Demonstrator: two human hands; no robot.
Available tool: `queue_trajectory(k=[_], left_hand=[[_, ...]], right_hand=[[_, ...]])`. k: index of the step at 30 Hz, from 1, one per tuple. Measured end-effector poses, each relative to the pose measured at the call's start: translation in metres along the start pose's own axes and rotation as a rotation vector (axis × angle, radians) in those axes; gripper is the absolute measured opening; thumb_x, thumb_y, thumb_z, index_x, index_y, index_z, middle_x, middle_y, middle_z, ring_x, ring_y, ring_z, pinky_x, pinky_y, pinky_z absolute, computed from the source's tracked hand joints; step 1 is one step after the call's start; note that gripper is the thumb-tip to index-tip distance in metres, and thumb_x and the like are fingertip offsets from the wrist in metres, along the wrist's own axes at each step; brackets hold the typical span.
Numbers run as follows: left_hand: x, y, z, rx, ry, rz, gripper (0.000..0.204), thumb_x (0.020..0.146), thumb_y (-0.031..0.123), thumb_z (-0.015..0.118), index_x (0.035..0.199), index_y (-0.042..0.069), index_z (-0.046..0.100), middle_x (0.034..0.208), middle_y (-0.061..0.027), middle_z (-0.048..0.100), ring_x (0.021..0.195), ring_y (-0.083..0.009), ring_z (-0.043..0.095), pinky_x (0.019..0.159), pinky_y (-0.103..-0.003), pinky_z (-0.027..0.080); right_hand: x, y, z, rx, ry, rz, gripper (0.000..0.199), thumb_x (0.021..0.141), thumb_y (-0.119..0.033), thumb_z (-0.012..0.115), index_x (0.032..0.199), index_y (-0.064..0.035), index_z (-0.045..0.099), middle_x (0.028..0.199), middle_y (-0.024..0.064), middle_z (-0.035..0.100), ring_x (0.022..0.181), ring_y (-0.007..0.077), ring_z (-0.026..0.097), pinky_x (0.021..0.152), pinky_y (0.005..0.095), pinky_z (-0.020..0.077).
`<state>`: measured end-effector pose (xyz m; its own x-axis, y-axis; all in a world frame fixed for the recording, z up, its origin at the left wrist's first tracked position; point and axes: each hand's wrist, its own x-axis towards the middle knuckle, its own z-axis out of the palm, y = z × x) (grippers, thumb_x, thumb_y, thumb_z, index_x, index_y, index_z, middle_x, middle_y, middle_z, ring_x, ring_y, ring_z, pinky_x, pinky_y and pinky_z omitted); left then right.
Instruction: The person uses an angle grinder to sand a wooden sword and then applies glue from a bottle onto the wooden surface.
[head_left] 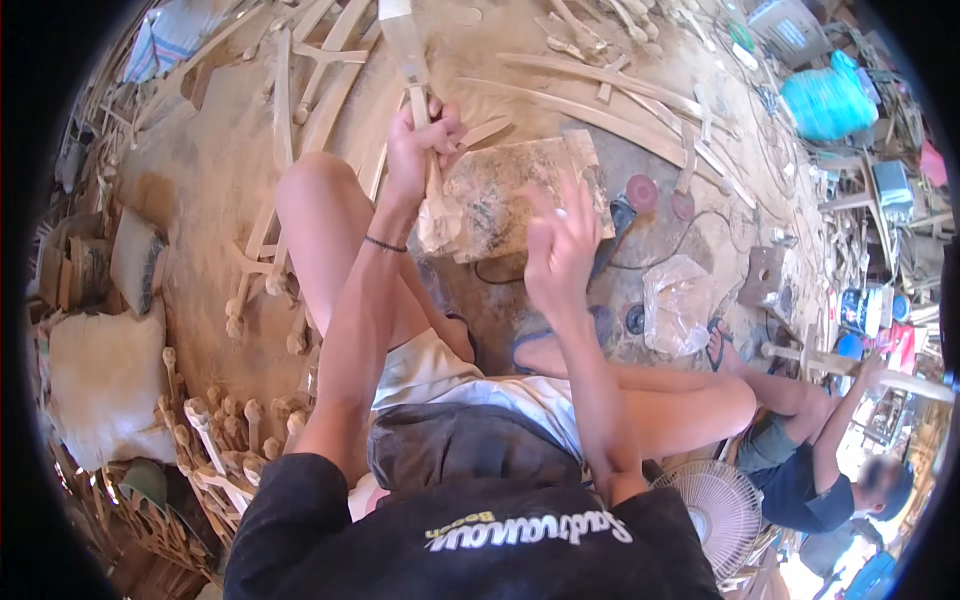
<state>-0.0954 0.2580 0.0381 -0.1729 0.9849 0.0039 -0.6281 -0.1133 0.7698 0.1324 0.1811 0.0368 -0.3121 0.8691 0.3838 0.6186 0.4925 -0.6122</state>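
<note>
My left hand [425, 145] is closed round the grip of a pale carved wooden sword [405, 45]. Its flat blade runs up out of the top of the view, and its knobbed end [438, 222] points back toward me over the left edge of a worn wooden block [500, 200]. Above the right part of that block hovers my right hand [565, 245], slightly blurred, with its fingers apart and nothing in them. Just to its right, an angle grinder [622, 213] with a reddish disc [642, 193] lies on the floor.
Long wooden sword pieces [600, 125] lie ahead on the dusty floor, and several knobbed ones [230, 430] stand at lower left. A plastic bag [678, 305] and a fan [710, 515] are at right. Beyond sits another person [800, 490], holding a long wooden piece [860, 370].
</note>
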Motion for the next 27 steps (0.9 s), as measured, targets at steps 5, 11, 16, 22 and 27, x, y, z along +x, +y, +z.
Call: queue_trajectory(k=[5,11,16,22,27], left_hand=[[-0.001,-0.002,-0.014,-0.032,-0.001,-0.025,0.036,0.07,-0.013,0.054,0.092,0.011,0.039,0.077,-0.0015,0.045,0.061,-0.0092,0.041,0.046,-0.024,0.032],[-0.004,-0.003,-0.009,-0.005,0.176,-0.087,0.035,0.071,-0.014,0.055,0.087,0.011,0.038,0.075,-0.0011,0.046,0.059,-0.0092,0.042,0.045,-0.026,0.031],[0.02,-0.001,-0.034,-0.437,-0.005,-0.179,0.028,0.077,-0.008,0.055,0.085,0.012,0.037,0.073,0.002,0.04,0.059,-0.0092,0.041,0.046,-0.026,0.035],[0.005,-0.015,-0.022,-0.773,-0.095,-0.357,0.017,0.104,0.009,0.058,0.102,0.001,0.043,0.088,-0.0036,0.043,0.069,-0.0114,0.044,0.063,-0.027,0.048],[-0.021,-0.01,-0.021,-0.487,0.364,-0.287,0.042,0.111,0.038,0.059,0.114,-0.002,0.047,0.092,-0.0049,0.046,0.077,-0.016,0.049,0.076,-0.029,0.053]], right_hand=[[0.004,-0.036,0.0,-0.061,-0.278,-0.348,0.061,0.108,-0.049,0.052,0.156,-0.0116,0.054,0.165,0.0173,0.046,0.15,0.0451,0.041,0.122,0.0603,0.0276],[-0.016,-0.064,0.027,-0.088,-0.103,-0.239,0.073,0.101,-0.058,0.06,0.153,-0.0066,0.057,0.169,0.0144,0.039,0.152,0.0423,0.04,0.126,0.0617,0.0261],[-0.101,-0.018,0.041,-0.18,-0.48,0.036,0.037,0.102,-0.043,0.066,0.115,-0.0103,0.077,0.103,0.0197,0.075,0.105,0.0381,0.07,0.094,0.0545,0.0538],[-0.122,0.021,0.008,-0.093,-0.364,0.651,0.035,0.101,-0.038,0.071,0.084,-0.0076,0.072,0.077,0.0166,0.074,0.061,0.0407,0.069,0.056,0.0502,0.0521],[-0.123,0.183,-0.017,-0.458,-0.032,0.805,0.032,0.096,-0.04,0.073,0.095,-0.0089,0.082,0.089,0.0233,0.076,0.085,0.0387,0.074,0.074,0.0492,0.054]])
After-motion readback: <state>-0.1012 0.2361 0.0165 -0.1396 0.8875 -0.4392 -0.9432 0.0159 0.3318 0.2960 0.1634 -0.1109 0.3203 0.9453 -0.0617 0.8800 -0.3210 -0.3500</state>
